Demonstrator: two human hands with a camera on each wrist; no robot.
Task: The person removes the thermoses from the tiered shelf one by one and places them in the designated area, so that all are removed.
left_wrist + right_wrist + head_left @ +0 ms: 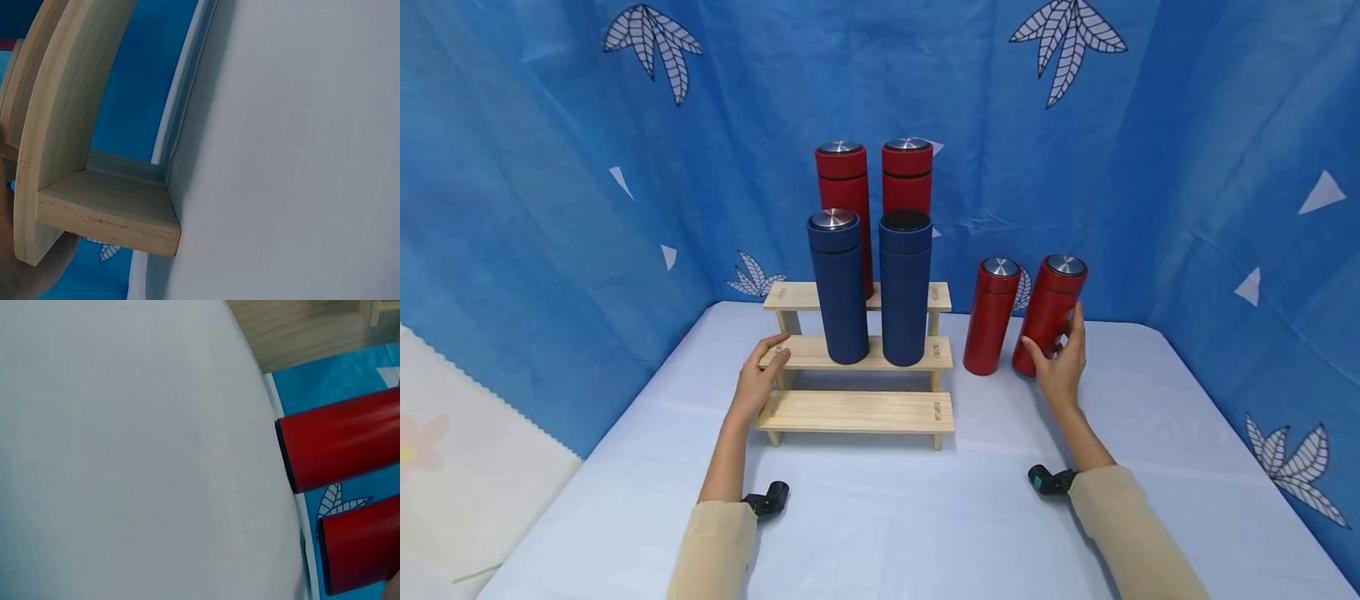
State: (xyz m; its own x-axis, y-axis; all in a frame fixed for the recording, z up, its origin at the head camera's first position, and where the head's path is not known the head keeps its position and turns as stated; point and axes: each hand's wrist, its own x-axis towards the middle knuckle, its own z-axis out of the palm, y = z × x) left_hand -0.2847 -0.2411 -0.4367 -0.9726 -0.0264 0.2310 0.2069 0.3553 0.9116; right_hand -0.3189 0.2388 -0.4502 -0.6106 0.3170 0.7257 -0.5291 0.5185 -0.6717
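Observation:
My right hand (1062,367) grips the lower part of a red thermos flask (1051,312), thumb on its left side and fingers on its right. Just left of it, another red thermos (991,321) stands on the table. With my left hand (758,379) I hold the left end of the middle step of a three-step wooden rack (857,410). Two dark blue thermoses (841,292) stand on that middle step. On the top step, partly hidden behind them, are two red thermoses (844,179). In the left wrist view the rack's side (69,119) hides most of the hand.
A white cloth covers the table (865,517). Blue curtains (760,108) with leaf prints hang behind and along both sides. A pale flowered cloth (467,467) lies at the far left. Small black cameras (767,500) sit on both wrists.

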